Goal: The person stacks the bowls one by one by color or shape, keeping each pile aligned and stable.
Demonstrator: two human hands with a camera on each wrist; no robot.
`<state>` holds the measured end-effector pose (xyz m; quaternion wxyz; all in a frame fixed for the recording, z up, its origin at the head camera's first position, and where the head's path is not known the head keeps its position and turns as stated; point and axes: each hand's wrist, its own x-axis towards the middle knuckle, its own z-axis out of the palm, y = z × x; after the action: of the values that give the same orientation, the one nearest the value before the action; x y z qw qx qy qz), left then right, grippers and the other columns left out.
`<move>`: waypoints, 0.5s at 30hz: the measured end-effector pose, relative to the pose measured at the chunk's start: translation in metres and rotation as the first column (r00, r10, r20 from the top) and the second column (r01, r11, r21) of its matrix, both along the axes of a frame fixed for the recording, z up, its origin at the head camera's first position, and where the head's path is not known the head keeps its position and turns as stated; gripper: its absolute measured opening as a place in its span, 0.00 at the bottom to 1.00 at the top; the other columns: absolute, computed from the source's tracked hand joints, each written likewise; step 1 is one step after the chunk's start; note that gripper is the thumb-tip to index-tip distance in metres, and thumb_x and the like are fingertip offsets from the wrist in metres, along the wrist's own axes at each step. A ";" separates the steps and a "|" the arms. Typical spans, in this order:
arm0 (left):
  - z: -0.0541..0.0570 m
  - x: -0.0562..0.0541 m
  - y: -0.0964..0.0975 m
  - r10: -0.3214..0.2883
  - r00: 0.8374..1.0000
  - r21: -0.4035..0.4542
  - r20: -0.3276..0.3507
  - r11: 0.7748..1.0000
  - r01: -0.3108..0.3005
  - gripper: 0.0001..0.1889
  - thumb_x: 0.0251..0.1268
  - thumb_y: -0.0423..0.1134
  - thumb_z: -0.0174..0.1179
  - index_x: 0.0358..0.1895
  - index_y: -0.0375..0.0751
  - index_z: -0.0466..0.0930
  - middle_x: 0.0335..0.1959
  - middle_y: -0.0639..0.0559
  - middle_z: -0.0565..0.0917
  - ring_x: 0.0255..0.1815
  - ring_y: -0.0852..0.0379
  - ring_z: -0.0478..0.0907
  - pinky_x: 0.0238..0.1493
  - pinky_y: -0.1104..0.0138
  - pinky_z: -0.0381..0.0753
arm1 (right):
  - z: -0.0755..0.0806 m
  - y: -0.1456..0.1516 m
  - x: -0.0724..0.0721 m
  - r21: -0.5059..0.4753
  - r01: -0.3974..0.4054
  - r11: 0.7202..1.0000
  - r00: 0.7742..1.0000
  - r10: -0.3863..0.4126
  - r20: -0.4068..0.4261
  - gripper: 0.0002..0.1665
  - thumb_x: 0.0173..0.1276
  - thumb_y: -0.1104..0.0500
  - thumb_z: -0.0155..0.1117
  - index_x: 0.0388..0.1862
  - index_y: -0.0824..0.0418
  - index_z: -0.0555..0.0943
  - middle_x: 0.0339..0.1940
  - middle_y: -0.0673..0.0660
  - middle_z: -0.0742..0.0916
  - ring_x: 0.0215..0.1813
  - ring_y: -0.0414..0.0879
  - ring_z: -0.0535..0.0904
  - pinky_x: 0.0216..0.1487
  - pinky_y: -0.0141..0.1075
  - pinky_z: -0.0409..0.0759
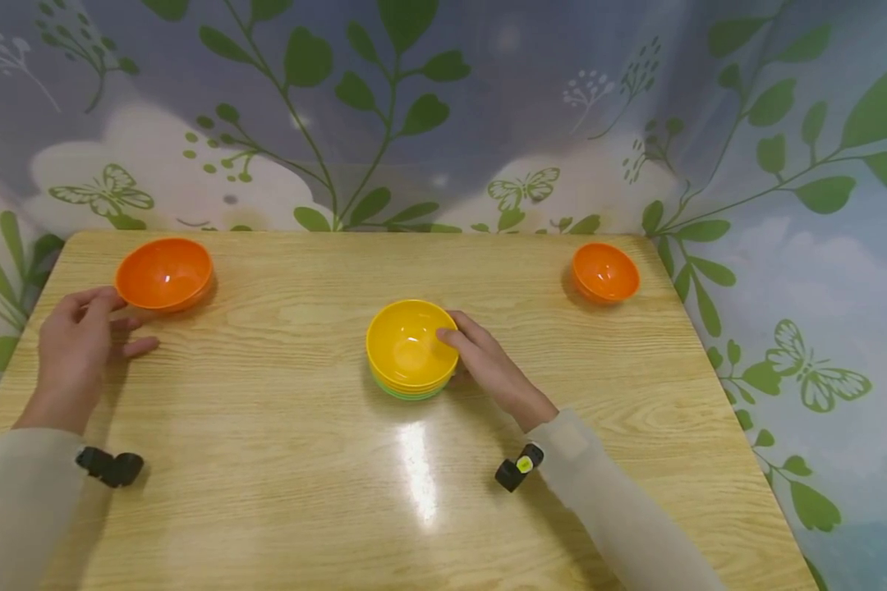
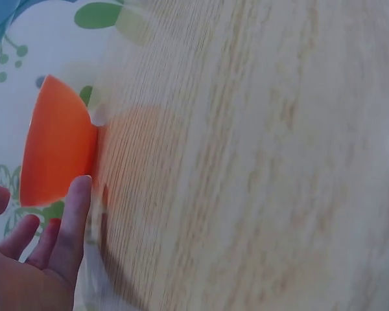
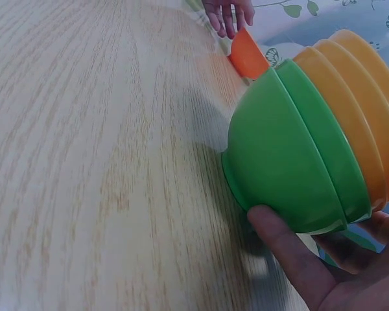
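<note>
Near the table's middle stands a stack of bowls, yellow bowls (image 1: 406, 345) on top of green bowls (image 3: 279, 149). My right hand (image 1: 491, 361) grips the stack's right side, its thumb over the top yellow rim and its fingers against the outside. Whether the stack's foot touches the table is unclear. At the far left sits an orange bowl (image 1: 166, 275), upright. My left hand (image 1: 81, 345) is at that bowl's near left side with fingers spread loosely and holding nothing; a fingertip lies close to the bowl's lower side in the left wrist view, and contact is hard to tell.
A smaller-looking orange bowl (image 1: 606, 272) rests at the back right of the wooden table (image 1: 281, 476). A wall covering (image 1: 517, 98) with leaves and butterflies rises behind the table's back edge and along its right side.
</note>
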<state>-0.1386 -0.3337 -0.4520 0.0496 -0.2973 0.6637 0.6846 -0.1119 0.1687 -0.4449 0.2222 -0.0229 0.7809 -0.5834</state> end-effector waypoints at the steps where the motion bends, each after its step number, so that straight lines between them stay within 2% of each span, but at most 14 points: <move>1: 0.000 0.000 0.000 -0.003 1.000 0.011 -0.010 1.000 0.003 0.18 0.83 0.58 0.58 0.67 0.63 0.70 0.55 0.62 0.75 0.42 0.65 0.85 0.37 0.63 0.94 | 0.000 0.000 0.000 0.001 0.001 1.000 1.000 -0.001 0.002 0.35 0.87 0.42 0.47 0.84 0.54 0.66 0.77 0.60 0.77 0.64 0.56 0.80 0.52 0.43 0.91; 8: 0.001 -0.008 0.003 -0.002 0.999 0.049 -0.036 0.999 0.004 0.21 0.82 0.55 0.60 0.70 0.61 0.69 0.54 0.60 0.74 0.39 0.65 0.88 0.39 0.66 0.94 | 0.000 0.000 0.000 0.003 0.006 1.000 1.000 -0.006 0.007 0.35 0.86 0.42 0.47 0.84 0.53 0.66 0.78 0.59 0.77 0.65 0.57 0.80 0.53 0.44 0.92; 15: -0.003 -0.017 0.007 0.096 0.993 0.156 -0.074 0.984 -0.083 0.27 0.82 0.42 0.63 0.76 0.58 0.65 0.53 0.56 0.72 0.37 0.64 0.88 0.35 0.65 0.93 | 0.000 0.000 0.000 -0.001 0.004 1.000 1.000 -0.004 0.004 0.34 0.86 0.42 0.47 0.84 0.54 0.67 0.77 0.60 0.77 0.65 0.57 0.81 0.53 0.45 0.92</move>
<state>-0.1559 -0.3263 -0.4548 0.0142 -0.2940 0.5968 0.7464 -0.1124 0.1686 -0.4447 0.2228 -0.0203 0.7801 -0.5842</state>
